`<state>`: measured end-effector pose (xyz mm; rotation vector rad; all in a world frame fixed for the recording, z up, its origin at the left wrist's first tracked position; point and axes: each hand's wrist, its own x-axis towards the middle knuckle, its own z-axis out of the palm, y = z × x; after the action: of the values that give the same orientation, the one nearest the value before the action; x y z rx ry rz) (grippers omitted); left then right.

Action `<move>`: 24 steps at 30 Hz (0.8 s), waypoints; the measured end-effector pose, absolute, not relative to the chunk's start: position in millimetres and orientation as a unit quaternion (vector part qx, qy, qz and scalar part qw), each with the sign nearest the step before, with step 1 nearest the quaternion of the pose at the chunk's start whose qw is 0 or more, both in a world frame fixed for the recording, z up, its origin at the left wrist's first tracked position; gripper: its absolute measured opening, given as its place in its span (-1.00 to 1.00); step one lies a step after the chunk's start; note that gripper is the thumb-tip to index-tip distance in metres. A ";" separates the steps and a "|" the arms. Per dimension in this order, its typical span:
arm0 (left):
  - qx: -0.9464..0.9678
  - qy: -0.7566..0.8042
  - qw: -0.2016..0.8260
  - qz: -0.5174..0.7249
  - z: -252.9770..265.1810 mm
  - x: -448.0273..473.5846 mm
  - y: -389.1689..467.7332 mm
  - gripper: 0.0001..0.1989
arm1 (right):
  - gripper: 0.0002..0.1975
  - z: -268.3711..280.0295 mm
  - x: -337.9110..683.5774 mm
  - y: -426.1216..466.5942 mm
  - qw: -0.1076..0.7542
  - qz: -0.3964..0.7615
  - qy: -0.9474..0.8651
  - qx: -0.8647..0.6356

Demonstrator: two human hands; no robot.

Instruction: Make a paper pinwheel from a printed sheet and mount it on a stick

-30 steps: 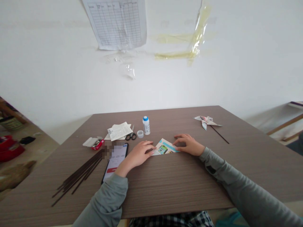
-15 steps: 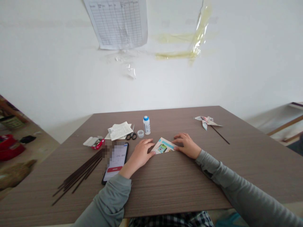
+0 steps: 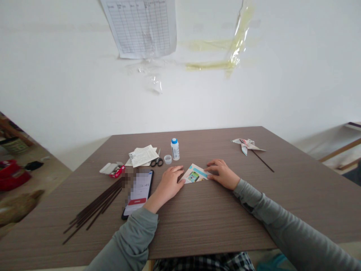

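A small sheet of printed paper [image 3: 195, 174], folded into a triangle with a picture and a light blue band, lies on the table before me. At its left corner is my left hand [image 3: 170, 183], thumb and fingers holding the paper's end. My right hand [image 3: 222, 174] holds the opposite corner, its fingers bent over the paper edge. The undersides of both grips are hidden. Just behind the paper stand a white glue bottle [image 3: 175, 150] with a blue top and a clear cap [image 3: 167, 159].
Black-handled scissors [image 3: 156, 161] lie beside stacked paper pieces [image 3: 143, 156]. Left of my hand are a phone [image 3: 138, 192] showing a timer, several dark sticks [image 3: 94, 206] and an open red-and-white box [image 3: 115, 170]. A paper pinwheel [image 3: 246, 145] on a stick rests at the back right.
Both hands stay at the paper's corners with hardly any movement. The phone's timer digits have moved on by one second.
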<state>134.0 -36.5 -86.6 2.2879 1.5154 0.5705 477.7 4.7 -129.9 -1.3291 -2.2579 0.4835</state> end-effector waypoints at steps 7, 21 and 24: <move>0.805 0.538 0.168 0.188 -84.8 138.0 -37.6 -0.72 | -0.65 -132.3 477.7 5.2 0.230 0.175 -0.826 -0.484; 0.793 0.553 0.162 0.195 -85.1 146.0 -39.5 -0.76 | -0.66 -128.9 475.9 2.8 0.225 0.183 -0.824 -0.487; 0.785 0.561 0.168 0.201 -84.4 149.3 -40.5 -0.72 | -0.67 -128.4 475.4 1.8 0.232 0.181 -0.826 -0.480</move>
<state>149.3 -40.5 -84.4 2.2336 1.5940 0.5723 475.4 1.8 -128.4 -1.3195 -2.2719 0.4982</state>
